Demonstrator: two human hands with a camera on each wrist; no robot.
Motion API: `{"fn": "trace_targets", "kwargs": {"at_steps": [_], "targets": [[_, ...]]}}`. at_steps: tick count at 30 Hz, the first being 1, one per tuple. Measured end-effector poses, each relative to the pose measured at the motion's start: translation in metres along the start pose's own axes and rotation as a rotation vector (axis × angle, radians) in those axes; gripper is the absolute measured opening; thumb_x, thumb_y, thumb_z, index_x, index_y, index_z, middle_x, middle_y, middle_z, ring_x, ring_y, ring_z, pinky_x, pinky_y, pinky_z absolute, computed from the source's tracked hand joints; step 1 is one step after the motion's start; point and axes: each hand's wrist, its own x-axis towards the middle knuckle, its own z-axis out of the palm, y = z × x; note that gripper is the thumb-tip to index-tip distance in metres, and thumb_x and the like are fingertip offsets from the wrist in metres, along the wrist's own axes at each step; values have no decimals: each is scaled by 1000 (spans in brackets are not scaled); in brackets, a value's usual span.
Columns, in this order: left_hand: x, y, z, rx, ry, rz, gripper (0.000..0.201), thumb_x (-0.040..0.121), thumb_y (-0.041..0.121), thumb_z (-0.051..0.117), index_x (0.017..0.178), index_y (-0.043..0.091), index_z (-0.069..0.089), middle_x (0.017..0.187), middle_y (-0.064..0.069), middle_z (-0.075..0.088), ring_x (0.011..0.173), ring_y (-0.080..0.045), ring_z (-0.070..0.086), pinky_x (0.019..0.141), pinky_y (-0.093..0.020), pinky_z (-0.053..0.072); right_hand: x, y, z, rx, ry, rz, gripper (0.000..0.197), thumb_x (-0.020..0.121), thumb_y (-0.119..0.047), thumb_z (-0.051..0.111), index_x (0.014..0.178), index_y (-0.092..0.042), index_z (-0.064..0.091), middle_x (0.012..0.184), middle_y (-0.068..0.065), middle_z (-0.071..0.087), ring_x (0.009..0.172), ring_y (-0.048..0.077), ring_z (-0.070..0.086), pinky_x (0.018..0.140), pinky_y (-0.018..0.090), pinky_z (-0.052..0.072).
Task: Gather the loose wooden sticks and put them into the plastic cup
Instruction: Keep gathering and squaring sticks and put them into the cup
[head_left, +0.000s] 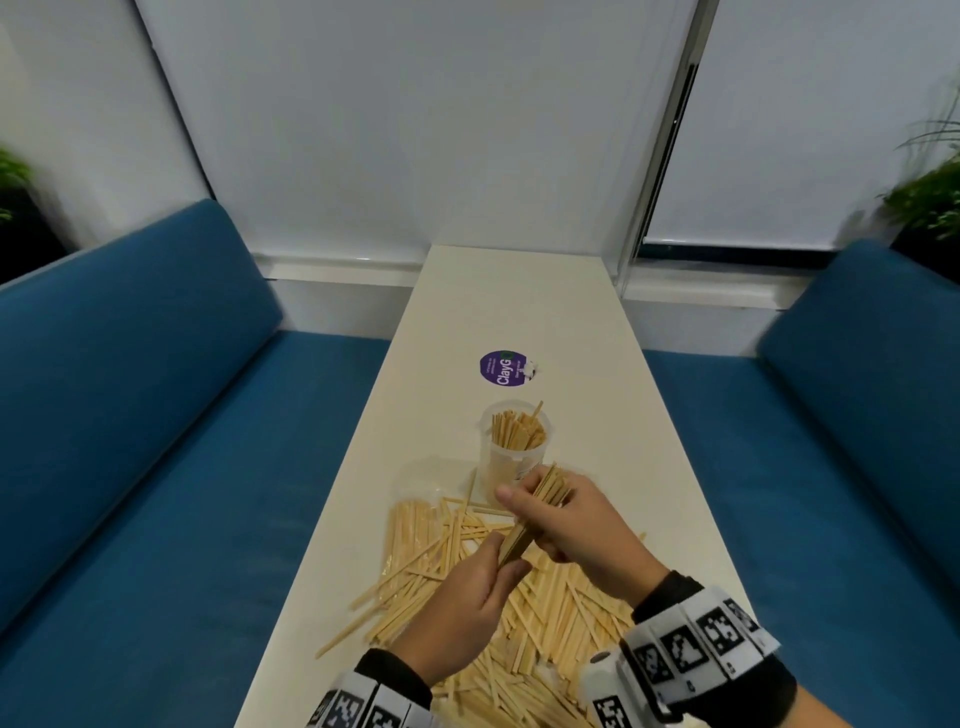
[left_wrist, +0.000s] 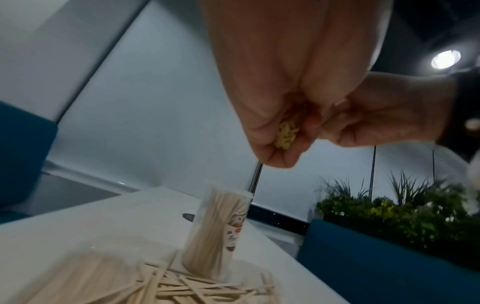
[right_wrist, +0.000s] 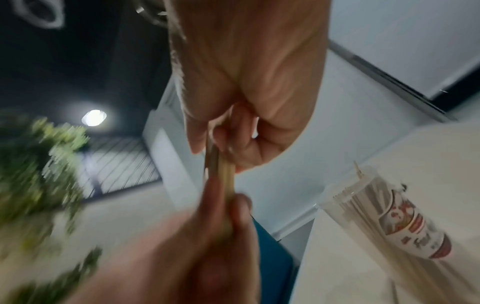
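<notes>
A clear plastic cup (head_left: 514, 447) stands upright on the white table (head_left: 519, 306), partly filled with wooden sticks (head_left: 518, 430). Just in front of it both hands hold one bundle of sticks (head_left: 535, 512) above the table. My right hand (head_left: 566, 519) grips the bundle's upper half, and my left hand (head_left: 467, 597) pinches its lower end. A wide heap of loose sticks (head_left: 467, 571) covers the near table under the hands. The left wrist view shows the bundle's ends (left_wrist: 285, 133) between the fingers, with the cup (left_wrist: 221, 232) below. In the right wrist view the bundle (right_wrist: 221, 181) and cup (right_wrist: 389, 222) are blurred.
A round purple sticker (head_left: 503, 368) lies on the table beyond the cup. Blue sofas (head_left: 130, 415) flank the narrow table on both sides. Green plants (head_left: 930, 192) stand at the far right and far left. A clear plastic wrapper (head_left: 415, 488) lies at the heap's far left.
</notes>
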Motion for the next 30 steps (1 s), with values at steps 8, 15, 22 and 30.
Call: {"fn": "trace_targets", "kwargs": {"at_steps": [8, 15, 22, 30], "targets": [[8, -19, -23, -46, 69, -156, 43, 85, 59, 37, 124, 41, 36, 118, 14, 50, 105, 1, 49, 91, -22, 40, 51, -13, -8, -157, 64, -62, 26, 91, -22, 59, 76, -1, 59, 38, -8, 46, 35, 8, 38, 39, 20, 32], [-64, -80, -61, 0, 186, -439, 27, 87, 48, 47, 114, 45, 48, 127, 23, 50, 116, 6, 48, 86, -8, 39, 123, -22, -46, -398, 537, -301, 37, 91, -27, 57, 71, 4, 59, 62, 18, 59, 55, 19, 50, 50, 13, 37], [-144, -131, -67, -234, 190, -769, 24, 73, 21, 68, 96, 12, 66, 114, -9, 63, 96, -10, 61, 66, -5, 46, 158, 20, -35, -628, 362, -133, 38, 91, -29, 58, 60, -7, 48, 59, 6, 51, 57, 18, 45, 49, 18, 32], [-135, -112, -46, 86, 272, -600, 22, 83, 23, 66, 79, 45, 70, 90, 30, 65, 90, 18, 56, 77, -3, 43, 152, 55, -28, -865, 144, 118, 50, 80, -59, 60, 63, -13, 54, 65, 3, 53, 66, 21, 54, 53, 25, 36]]}}
